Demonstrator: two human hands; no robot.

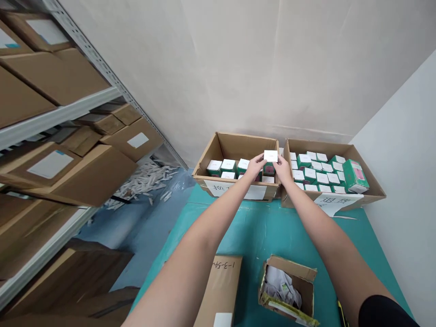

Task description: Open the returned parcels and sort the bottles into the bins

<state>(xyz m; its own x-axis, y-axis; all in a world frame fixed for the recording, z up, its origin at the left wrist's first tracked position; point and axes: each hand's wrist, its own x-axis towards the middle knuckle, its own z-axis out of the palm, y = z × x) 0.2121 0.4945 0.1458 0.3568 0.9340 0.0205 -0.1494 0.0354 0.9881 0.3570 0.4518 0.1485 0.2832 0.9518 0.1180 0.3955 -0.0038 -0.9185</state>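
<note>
Both my arms reach forward over the teal table [269, 229]. My left hand [255, 166] and my right hand [283, 168] together grip one small green box with a white top [270, 159], fingers closed on its sides. They hold it just above the left carton [235, 146], which contains several similar green and white boxes [228, 166]. The right carton [368, 186] beside it is nearly full of the same boxes [315, 175].
A small open carton with crumpled white paper [289, 290] and a closed labelled carton [221, 290] sit near me on the table. Metal shelving with brown cartons [68, 168] fills the left. White sticks [146, 179] litter the blue floor. Walls close the back and right.
</note>
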